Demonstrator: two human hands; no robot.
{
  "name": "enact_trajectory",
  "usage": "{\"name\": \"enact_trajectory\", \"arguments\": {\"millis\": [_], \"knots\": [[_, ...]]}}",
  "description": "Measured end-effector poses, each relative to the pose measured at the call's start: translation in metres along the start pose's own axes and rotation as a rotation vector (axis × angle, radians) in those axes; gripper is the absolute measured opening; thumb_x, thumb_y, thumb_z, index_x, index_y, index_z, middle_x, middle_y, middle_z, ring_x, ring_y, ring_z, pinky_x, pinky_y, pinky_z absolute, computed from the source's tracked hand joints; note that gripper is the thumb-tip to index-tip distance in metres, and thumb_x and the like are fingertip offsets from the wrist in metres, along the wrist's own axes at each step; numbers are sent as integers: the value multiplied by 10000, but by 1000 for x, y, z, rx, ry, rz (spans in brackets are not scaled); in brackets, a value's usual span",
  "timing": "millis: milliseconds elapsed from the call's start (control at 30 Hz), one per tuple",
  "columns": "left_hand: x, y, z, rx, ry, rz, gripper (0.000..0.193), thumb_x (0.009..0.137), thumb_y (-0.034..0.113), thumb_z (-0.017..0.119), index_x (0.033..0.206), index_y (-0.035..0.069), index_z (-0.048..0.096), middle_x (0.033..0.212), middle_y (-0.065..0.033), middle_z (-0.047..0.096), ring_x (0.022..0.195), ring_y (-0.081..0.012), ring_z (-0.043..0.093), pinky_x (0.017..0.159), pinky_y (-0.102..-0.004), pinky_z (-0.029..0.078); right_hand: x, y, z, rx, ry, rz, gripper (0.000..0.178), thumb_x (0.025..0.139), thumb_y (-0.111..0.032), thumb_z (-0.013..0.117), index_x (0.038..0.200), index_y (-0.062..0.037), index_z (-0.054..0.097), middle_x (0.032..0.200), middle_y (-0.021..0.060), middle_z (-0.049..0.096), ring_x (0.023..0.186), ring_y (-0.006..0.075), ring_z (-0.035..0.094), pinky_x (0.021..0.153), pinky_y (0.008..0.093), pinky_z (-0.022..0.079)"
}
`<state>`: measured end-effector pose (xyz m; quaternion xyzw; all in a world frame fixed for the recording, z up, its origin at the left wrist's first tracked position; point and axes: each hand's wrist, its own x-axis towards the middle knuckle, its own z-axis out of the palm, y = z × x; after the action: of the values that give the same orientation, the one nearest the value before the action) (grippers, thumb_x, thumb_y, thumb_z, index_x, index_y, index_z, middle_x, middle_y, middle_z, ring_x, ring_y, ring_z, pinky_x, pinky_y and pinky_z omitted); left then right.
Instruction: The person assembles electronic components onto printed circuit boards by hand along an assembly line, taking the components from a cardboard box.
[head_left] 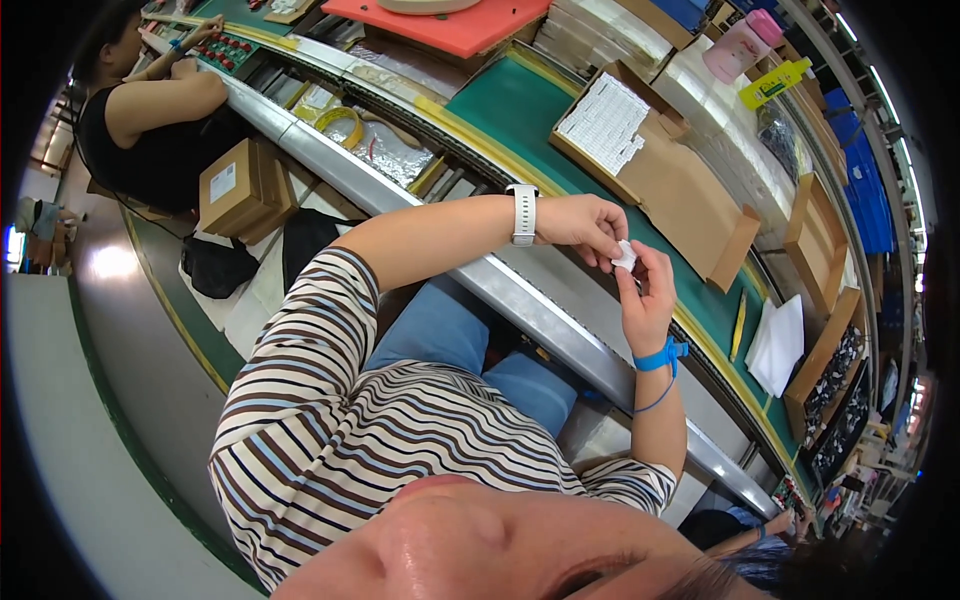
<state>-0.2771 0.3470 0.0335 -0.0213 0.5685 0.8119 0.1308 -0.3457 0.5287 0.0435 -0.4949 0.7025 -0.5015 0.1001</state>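
My left hand (585, 222), with a white watch on its wrist, and my right hand (645, 298), with a blue strap around its wrist, meet over the edge of the green conveyor belt (520, 110). Together they pinch a small white piece (625, 256) between their fingertips. The piece is too small to make out in detail. Just beyond my hands lies an open cardboard box (690, 205) with rows of small white parts (603, 125) stacked at its far end.
A metal rail (540, 310) runs along the belt's near side. White sheets (778, 345), a yellow stick (738, 325) and trays of dark parts (835, 385) lie to the right. A co-worker in a black top (150, 110) sits at top left beside a cardboard box (235, 185).
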Motion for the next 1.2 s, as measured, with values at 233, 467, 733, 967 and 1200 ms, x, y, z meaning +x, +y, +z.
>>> {"name": "enact_trajectory", "arguments": {"millis": [233,467,733,967,1200], "knots": [[9,-4,-1,-2,-23,12,220,786,131,625,932,31,495,832,-66,602,736,-111,611,611,-206,506,0,3,-5,-71,4,-27,303,781,-14,576,1079,-13,520,969,93,504,826,173,524,694,256,450],[0,6,-2,88,42,-45,191,804,151,601,933,60,493,837,-45,604,723,-89,586,626,-197,485,4,0,0,64,7,-20,292,761,1,584,1048,-24,536,953,109,508,835,204,545,706,276,474],[5,6,2,77,54,-36,224,823,158,570,1000,69,467,874,-55,590,742,-120,593,629,-213,484,0,8,-6,15,58,-63,289,761,-39,596,1043,-25,535,926,102,513,826,194,552,703,277,478],[2,6,-5,-29,133,131,311,902,263,456,1134,56,437,959,-88,581,779,-148,586,645,-226,472,18,39,-11,829,260,145,296,773,-69,617,1037,13,507,886,74,584,740,138,568,641,255,483],[6,3,-11,202,272,184,278,880,182,505,1115,44,452,1001,-79,576,836,-135,577,697,-235,469,21,57,-33,897,333,230,259,806,-64,586,1044,-8,503,890,67,586,695,125,567,618,249,479]]}}
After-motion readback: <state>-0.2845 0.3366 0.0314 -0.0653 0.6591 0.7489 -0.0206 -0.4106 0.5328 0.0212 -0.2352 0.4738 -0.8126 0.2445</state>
